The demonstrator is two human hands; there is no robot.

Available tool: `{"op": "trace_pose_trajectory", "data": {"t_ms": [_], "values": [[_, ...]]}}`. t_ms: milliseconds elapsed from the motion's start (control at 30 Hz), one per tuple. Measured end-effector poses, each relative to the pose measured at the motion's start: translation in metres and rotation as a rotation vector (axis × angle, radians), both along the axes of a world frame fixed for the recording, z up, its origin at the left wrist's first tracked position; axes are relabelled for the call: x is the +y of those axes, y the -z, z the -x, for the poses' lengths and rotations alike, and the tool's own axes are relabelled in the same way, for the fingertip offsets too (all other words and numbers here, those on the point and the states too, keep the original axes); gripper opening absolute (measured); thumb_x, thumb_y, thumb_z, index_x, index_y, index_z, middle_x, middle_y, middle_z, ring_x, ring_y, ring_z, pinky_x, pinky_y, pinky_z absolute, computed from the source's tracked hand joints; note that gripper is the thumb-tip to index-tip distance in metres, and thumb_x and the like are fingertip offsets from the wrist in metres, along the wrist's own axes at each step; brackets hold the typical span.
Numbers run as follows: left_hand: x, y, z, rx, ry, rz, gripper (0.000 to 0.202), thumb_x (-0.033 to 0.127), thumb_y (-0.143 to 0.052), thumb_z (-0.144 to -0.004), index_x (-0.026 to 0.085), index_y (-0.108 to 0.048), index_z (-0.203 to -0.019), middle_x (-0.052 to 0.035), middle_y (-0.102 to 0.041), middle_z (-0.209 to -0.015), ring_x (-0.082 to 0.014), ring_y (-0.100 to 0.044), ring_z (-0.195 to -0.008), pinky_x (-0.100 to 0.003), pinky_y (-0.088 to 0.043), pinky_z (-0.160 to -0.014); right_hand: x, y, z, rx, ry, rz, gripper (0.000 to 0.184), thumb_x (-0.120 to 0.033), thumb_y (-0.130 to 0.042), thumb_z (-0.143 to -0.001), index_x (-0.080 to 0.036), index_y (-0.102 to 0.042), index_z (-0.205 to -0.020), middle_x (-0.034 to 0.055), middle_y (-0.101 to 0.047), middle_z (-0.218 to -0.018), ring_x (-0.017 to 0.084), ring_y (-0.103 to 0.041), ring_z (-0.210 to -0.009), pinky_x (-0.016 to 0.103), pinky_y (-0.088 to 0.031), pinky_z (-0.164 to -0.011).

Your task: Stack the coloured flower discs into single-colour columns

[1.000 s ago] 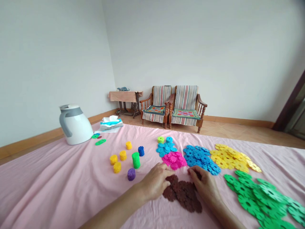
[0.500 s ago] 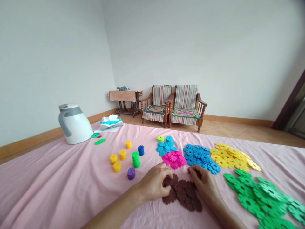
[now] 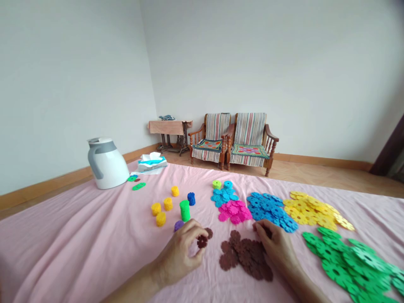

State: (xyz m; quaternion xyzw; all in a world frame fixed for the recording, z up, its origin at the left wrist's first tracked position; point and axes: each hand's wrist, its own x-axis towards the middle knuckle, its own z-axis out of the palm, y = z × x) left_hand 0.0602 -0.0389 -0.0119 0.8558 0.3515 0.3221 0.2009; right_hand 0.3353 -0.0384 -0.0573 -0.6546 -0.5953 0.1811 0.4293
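Observation:
My left hand [image 3: 182, 252] is lifted a little to the left of the brown pile and pinches a brown snowflake disc [image 3: 202, 241]; a second brown disc [image 3: 208, 232] shows just beyond the fingertips. A heap of brown snowflake discs [image 3: 244, 256] lies on the pink cloth [image 3: 78, 244]. My right hand [image 3: 275, 247] rests on the pile's right side with curled fingers; what they grip is hidden. A purple stack [image 3: 178, 225] sits partly behind my left hand.
Sorted piles lie beyond: pink [image 3: 235, 211], light blue [image 3: 223, 195], blue [image 3: 271, 206], yellow [image 3: 318, 209] and green discs [image 3: 353, 263]. Short yellow stacks [image 3: 160, 209], a green stack [image 3: 184, 210] and a blue stack [image 3: 191, 198] stand left. A white kettle [image 3: 105, 162] and tissue pack [image 3: 152, 163] sit far left.
My left hand has pulled away leftward from the brown pile and lifted, carrying a brown disc. The right hand stays on the pile. The view has shifted slightly.

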Motion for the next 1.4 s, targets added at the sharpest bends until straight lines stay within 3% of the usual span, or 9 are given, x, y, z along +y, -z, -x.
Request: {"op": "trace_pose_trajectory", "data": {"t_ms": [167, 267, 500, 767, 867, 1033, 1233, 1400], "values": [[0.018, -0.024, -0.003, 0.133, -0.076, 0.016, 0.024, 0.003, -0.052, -0.068, 0.019, -0.059, -0.085, -0.0001, -0.058, -0.083, -0.0144, -0.054, -0.078, -0.023, -0.041, -0.067, 0.001, 0.002, -0.001, -0.021, 0.006, 0.014, 0.04, -0.05, -0.039, -0.084, -0.019, -0.063, -0.075, 0.0016, -0.063, -0.064, 0.018, -0.055, -0.06, 0.027, -0.035, -0.055], [0.031, -0.03, -0.014, 0.277, -0.055, 0.02, 0.015, 0.007, -0.056, -0.067, 0.018, -0.06, -0.077, -0.0003, -0.059, -0.079, -0.0155, -0.055, -0.078, -0.023, -0.04, -0.068, 0.001, 0.002, -0.002, -0.012, 0.004, 0.011, 0.04, -0.05, -0.039, -0.084, -0.019, -0.063, -0.075, 0.0019, -0.064, -0.066, 0.018, -0.056, -0.061, 0.027, -0.036, -0.056], [0.039, -0.013, -0.026, 0.335, -0.068, 0.016, 0.013, 0.008, -0.056, -0.067, 0.018, -0.062, -0.072, -0.0013, -0.059, -0.077, -0.0171, -0.054, -0.078, -0.025, -0.038, -0.069, 0.001, 0.001, -0.001, -0.02, -0.002, 0.011, 0.04, -0.049, -0.039, -0.084, -0.019, -0.063, -0.076, 0.0022, -0.065, -0.066, 0.018, -0.056, -0.061, 0.027, -0.035, -0.056], [0.037, -0.006, -0.022, 0.353, -0.057, 0.038, 0.015, 0.007, -0.055, -0.069, 0.019, -0.064, -0.073, -0.0013, -0.059, -0.078, -0.0178, -0.054, -0.082, -0.025, -0.039, -0.071, 0.001, 0.001, -0.001, -0.017, 0.0, -0.008, 0.038, -0.048, -0.039, -0.085, -0.019, -0.062, -0.075, 0.0017, -0.064, -0.065, 0.018, -0.055, -0.06, 0.027, -0.035, -0.055], [0.037, -0.005, -0.02, 0.35, -0.05, 0.048, 0.015, 0.008, -0.056, -0.069, 0.019, -0.064, -0.076, -0.0014, -0.059, -0.08, -0.0179, -0.054, -0.083, -0.025, -0.039, -0.073, 0.001, 0.0, 0.0, -0.021, 0.003, -0.002, 0.039, -0.048, -0.039, -0.085, -0.019, -0.062, -0.074, 0.0016, -0.063, -0.064, 0.018, -0.055, -0.06, 0.027, -0.035, -0.055], [0.034, -0.01, -0.015, 0.343, -0.047, 0.104, 0.033, 0.008, -0.057, -0.068, 0.022, -0.065, -0.097, -0.002, -0.059, -0.091, -0.019, -0.054, -0.087, -0.026, -0.04, -0.075, 0.001, 0.0, -0.001, -0.024, 0.008, -0.005, 0.039, -0.049, -0.039, -0.084, -0.019, -0.062, -0.074, 0.0015, -0.063, -0.064, 0.017, -0.054, -0.059, 0.027, -0.034, -0.054], [0.033, -0.012, -0.016, 0.344, 0.003, 0.125, 0.023, 0.006, -0.052, -0.069, 0.021, -0.064, -0.081, -0.0002, -0.054, -0.083, -0.0169, -0.054, -0.083, -0.023, -0.039, -0.069, 0.001, -0.001, 0.0, -0.03, 0.008, -0.019, 0.04, -0.047, -0.038, -0.085, -0.018, -0.063, -0.074, 0.0028, -0.065, -0.066, 0.018, -0.056, -0.06, 0.027, -0.036, -0.055], [0.036, -0.008, -0.017, 0.339, 0.016, 0.126, 0.024, 0.005, -0.051, -0.07, 0.022, -0.064, -0.081, 0.0, -0.054, -0.083, -0.016, -0.054, -0.082, -0.022, -0.039, -0.069, 0.001, -0.001, 0.0, -0.021, 0.009, -0.008, 0.04, -0.047, -0.039, -0.084, -0.018, -0.065, -0.075, 0.0029, -0.067, -0.068, 0.018, -0.057, -0.062, 0.028, -0.037, -0.056]]}}
